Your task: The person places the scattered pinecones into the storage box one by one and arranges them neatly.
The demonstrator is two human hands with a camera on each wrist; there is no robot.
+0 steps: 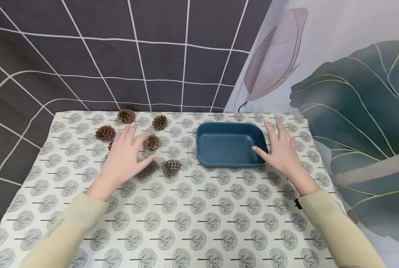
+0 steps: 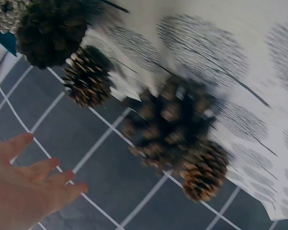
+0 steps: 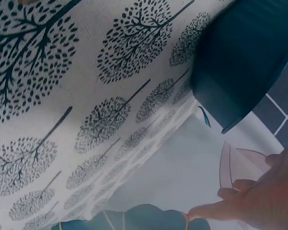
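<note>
Fingers spread, my left hand (image 1: 123,156) hovers over a loose group of pine cones on the left of the table, partly covering some of them. Around it lie a pine cone (image 1: 105,133) to its left, another pine cone (image 1: 126,115) beyond the fingertips, and a pine cone (image 1: 171,168) to its right. In the left wrist view, the hand (image 2: 33,182) holds nothing, with a large pine cone (image 2: 170,124) beside it. My right hand (image 1: 281,152), also spread, is at the right end of a blue rectangular bin (image 1: 232,166), its thumb overlapping the rim in the head view.
A white tablecloth (image 1: 199,223) printed with grey trees covers the table. Behind it hangs a dark cloth with a white grid (image 1: 159,59). A pale curtain with large leaves (image 1: 360,111) hangs at the right. A thin black cord (image 1: 242,106) shows at the back edge.
</note>
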